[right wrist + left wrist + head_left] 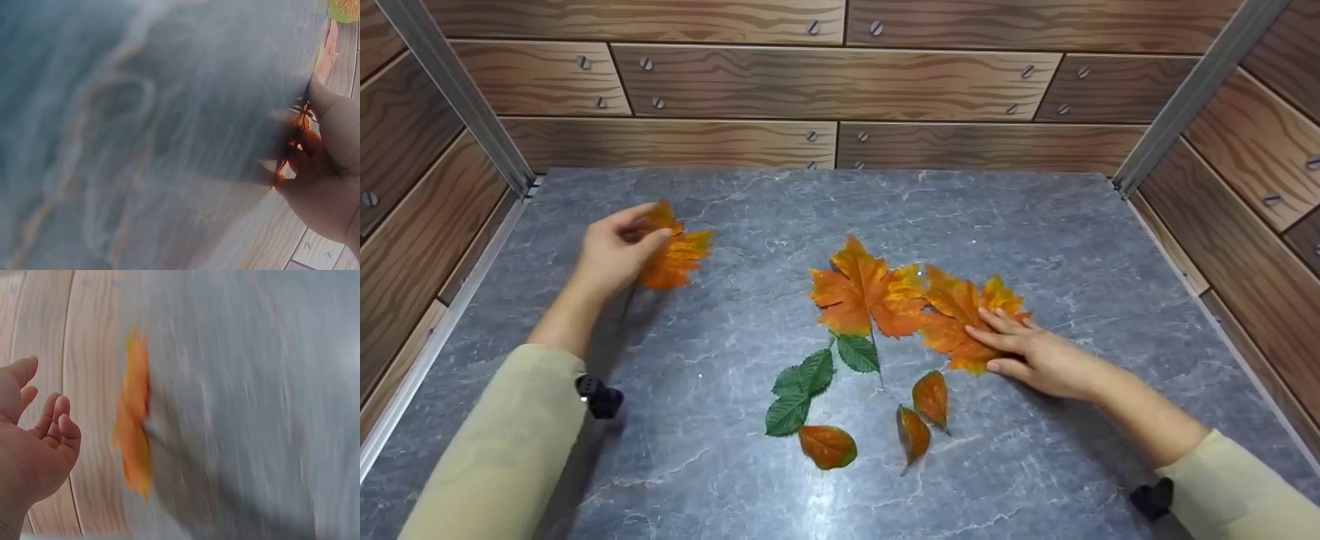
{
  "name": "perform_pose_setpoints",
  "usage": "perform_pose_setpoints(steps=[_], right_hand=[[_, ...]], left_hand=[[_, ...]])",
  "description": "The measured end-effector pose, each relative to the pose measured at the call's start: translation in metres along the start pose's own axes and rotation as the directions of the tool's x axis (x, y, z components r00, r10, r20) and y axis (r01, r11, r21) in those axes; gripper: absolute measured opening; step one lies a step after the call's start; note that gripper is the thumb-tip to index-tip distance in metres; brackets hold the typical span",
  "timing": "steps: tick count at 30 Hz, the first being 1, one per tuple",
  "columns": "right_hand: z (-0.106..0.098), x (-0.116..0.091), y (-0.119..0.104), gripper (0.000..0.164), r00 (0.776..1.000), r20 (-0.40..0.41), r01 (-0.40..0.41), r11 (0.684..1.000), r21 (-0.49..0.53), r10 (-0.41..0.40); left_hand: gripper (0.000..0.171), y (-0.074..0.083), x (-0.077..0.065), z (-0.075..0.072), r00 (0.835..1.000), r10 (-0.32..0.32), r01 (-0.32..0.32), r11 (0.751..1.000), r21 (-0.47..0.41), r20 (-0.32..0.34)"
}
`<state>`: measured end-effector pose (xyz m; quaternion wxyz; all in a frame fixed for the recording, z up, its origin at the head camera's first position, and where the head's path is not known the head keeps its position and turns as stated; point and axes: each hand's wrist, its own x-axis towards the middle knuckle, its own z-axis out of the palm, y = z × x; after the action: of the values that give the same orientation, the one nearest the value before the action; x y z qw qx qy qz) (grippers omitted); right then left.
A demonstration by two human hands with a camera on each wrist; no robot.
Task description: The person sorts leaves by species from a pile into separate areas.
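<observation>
At the left of the head view, my left hand (pixel 619 251) is beside an orange-yellow maple leaf (pixel 682 259), its thumb overlapping the leaf there. The left wrist view shows a gap between this leaf (pixel 135 419), blurred and nearly edge-on, and the loosely bent fingers of the left hand (pixel 39 433). My right hand (pixel 1046 360) lies with extended fingers over another orange maple leaf (pixel 956 330), covering its right part. In the right wrist view the right hand (pixel 326 152) touches down at the tabletop, with the leaf's edge under the fingertips.
A third maple leaf (pixel 866 292) lies mid-table, its edge meeting the right one. Below it are green leaves (pixel 799 390) and several small orange-brown leaves (pixel 829 446). The grey marbled tabletop (pixel 720 480) is bounded by wood-patterned walls (pixel 840 82) and metal posts (pixel 465 97).
</observation>
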<state>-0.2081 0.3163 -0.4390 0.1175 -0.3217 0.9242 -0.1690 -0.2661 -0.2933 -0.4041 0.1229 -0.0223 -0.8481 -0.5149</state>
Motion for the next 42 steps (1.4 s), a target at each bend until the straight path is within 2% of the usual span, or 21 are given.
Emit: perform_pose_setpoints(steps=[3, 6, 9, 13, 17, 22, 28, 34, 37, 42], right_hand=[[-0.001, 0.0, 0.001, 0.056, 1.0, -0.001, 0.002, 1.0, 0.0, -0.002], [0.0, 0.0, 0.002, 0.057, 1.0, -0.001, 0.004, 1.0, 0.004, -0.004], [0.0, 0.0, 0.002, 0.057, 1.0, 0.005, 0.0, 1.0, 0.007, 0.0], [-0.001, 0.0, 0.002, 0.057, 1.0, 0.01, -0.003, 1.0, 0.002, 0.003], [-0.001, 0.001, 0.002, 0.057, 1.0, 0.01, 0.0, 1.0, -0.007, 0.0], [-0.001, 0.0, 0.002, 0.058, 1.0, 0.008, -0.005, 1.0, -0.014, 0.005], [0.0, 0.0, 0.002, 0.058, 1.0, 0.006, -0.004, 1.0, -0.005, 0.004], [0.001, 0.0, 0.002, 0.058, 1.0, 0.005, -0.001, 1.0, 0.003, 0.001], [0.001, 0.0, 0.002, 0.057, 1.0, -0.001, 0.01, 1.0, 0.003, -0.01], [0.001, -0.001, 0.002, 0.057, 1.0, -0.001, 0.011, 1.0, 0.004, -0.011]], left_hand=[[0.052, 0.016, 0.001, 0.022, 1.0, 0.017, -0.016, 0.997, -0.073, 0.009], [0.053, 0.029, -0.001, 0.042, 0.999, -0.012, 0.019, 0.989, -0.148, 0.048], [0.051, 0.038, -0.003, 0.063, 0.997, -0.015, 0.03, 0.98, -0.195, 0.078], [0.05, 0.046, -0.007, 0.09, 0.99, -0.008, 0.037, 0.978, -0.207, 0.139], [0.053, 0.051, -0.011, 0.113, 0.976, -0.022, 0.07, 0.973, -0.22, 0.217], [0.055, 0.056, -0.015, 0.141, 0.961, -0.027, 0.095, 0.967, -0.237, 0.276], [0.056, 0.06, -0.019, 0.163, 0.94, -0.061, 0.16, 0.948, -0.277, 0.335], [0.06, 0.056, -0.024, 0.182, 0.922, -0.08, 0.192, 0.944, -0.27, 0.379], [0.059, 0.053, -0.025, 0.189, 0.92, -0.068, 0.182, 0.947, -0.266, 0.386], [0.057, 0.047, -0.024, 0.196, 0.928, -0.055, 0.155, 0.957, -0.245, 0.369]])
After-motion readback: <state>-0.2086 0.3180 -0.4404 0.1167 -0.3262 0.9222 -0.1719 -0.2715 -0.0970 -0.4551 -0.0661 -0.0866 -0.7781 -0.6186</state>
